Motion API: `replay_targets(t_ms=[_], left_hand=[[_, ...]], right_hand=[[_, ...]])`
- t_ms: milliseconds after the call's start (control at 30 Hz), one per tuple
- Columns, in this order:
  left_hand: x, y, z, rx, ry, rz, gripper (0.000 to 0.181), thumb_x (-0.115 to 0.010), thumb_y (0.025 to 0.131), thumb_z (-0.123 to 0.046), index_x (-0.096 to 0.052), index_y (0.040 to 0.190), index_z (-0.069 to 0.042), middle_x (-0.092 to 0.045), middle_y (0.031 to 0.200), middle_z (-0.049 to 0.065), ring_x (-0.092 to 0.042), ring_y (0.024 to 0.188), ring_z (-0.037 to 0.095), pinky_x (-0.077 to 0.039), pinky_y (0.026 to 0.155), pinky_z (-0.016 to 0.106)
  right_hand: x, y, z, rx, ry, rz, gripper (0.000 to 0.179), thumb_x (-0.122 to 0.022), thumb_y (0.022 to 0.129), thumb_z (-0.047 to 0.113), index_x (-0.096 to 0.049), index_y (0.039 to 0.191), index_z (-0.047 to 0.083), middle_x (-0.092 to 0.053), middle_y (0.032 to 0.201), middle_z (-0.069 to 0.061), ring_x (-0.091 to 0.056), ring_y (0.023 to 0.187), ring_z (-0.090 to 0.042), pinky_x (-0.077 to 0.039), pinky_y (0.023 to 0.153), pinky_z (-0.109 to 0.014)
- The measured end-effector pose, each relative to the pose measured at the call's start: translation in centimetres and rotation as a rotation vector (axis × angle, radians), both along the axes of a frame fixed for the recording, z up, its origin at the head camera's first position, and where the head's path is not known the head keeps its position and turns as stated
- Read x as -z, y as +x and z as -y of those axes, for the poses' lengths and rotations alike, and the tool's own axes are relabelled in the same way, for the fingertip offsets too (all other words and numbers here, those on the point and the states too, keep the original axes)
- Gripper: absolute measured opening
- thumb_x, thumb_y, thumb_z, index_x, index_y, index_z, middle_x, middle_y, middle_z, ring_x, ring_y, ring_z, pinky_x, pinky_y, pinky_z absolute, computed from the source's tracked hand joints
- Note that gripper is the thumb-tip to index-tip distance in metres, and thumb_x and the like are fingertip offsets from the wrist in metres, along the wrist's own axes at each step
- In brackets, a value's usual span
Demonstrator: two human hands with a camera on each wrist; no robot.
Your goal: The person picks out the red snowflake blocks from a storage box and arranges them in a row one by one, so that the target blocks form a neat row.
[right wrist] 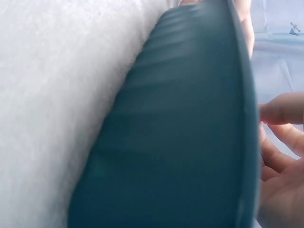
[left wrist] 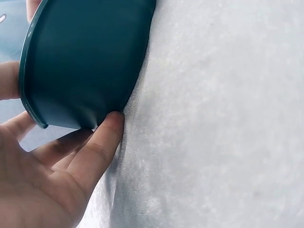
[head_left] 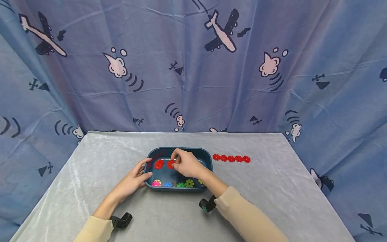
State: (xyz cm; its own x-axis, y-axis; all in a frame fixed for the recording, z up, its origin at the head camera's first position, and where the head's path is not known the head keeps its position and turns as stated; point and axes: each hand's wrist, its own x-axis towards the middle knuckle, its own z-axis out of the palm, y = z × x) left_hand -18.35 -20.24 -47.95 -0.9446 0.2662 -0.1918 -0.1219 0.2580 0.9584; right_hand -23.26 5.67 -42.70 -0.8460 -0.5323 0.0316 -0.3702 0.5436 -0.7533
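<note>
A dark teal plastic tray sits on the cloth. My left hand grips its left end, thumb and a finger over the rim, other fingers against the outer wall, as the left wrist view shows. My right hand reaches in over the right side and pinches a red notched plastic disc between thumb and finger. Left of it in the tray lies a small pile of red discs. In the right wrist view the tray wall hides most of what the right hand holds.
Along the tray's near wall lie a pink disc, a blue disc, a green disc and a yellow-green disc. Right of the tray, a row of several red discs lies on the pale tablecloth. A patterned curtain hangs behind.
</note>
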Motion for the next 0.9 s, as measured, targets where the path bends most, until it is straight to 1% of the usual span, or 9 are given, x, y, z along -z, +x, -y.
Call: replay_targets(t_ms=[267, 467, 667, 900], left_hand=[[0.0, 0.1, 0.0, 0.003, 0.003, -0.006, 0.063, -0.058, 0.106, -0.025, -0.027, 0.16, -0.024, -0.023, 0.161, 0.025, -0.039, 0.143, 0.041, -0.047, 0.104, 0.051], [0.0, 0.1, -0.1, 0.001, -0.001, -0.007, 0.063, -0.059, 0.105, -0.025, -0.027, 0.16, -0.024, -0.022, 0.162, 0.025, -0.038, 0.143, 0.04, -0.047, 0.104, 0.051], [0.1, 0.0, -0.2, 0.002, 0.004, -0.008, 0.062, -0.058, 0.106, -0.025, -0.027, 0.16, -0.025, -0.022, 0.162, 0.025, -0.039, 0.143, 0.04, -0.048, 0.104, 0.051], [0.1, 0.0, -0.1, -0.001, -0.017, -0.008, 0.063, -0.058, 0.106, -0.024, -0.026, 0.16, -0.024, -0.025, 0.161, 0.023, -0.04, 0.142, 0.039, -0.048, 0.104, 0.05]], right_hand=[[-0.9, 0.4, -1.9, 0.023, -0.002, -0.034, 0.014, -0.068, 0.095, 0.006, -0.061, 0.106, 0.01, -0.059, 0.078, 0.0, -0.053, 0.062, -0.015, -0.047, 0.059, -0.028], [-1.5, 0.4, -3.4, 0.032, 0.0, -0.061, 0.013, -0.068, 0.095, 0.006, -0.062, 0.105, 0.01, -0.059, 0.077, 0.001, -0.053, 0.061, -0.014, -0.047, 0.059, -0.028], [-2.0, 0.5, -5.0, 0.045, -0.029, -0.051, 0.012, -0.068, 0.095, 0.005, -0.062, 0.105, 0.008, -0.059, 0.075, 0.0, -0.051, 0.06, -0.015, -0.045, 0.059, -0.03], [-2.4, 0.3, -7.1, 0.096, -0.022, -0.047, 0.013, -0.067, 0.095, 0.006, -0.061, 0.107, 0.007, -0.059, 0.077, 0.0, -0.055, 0.067, -0.017, -0.048, 0.064, -0.033]])
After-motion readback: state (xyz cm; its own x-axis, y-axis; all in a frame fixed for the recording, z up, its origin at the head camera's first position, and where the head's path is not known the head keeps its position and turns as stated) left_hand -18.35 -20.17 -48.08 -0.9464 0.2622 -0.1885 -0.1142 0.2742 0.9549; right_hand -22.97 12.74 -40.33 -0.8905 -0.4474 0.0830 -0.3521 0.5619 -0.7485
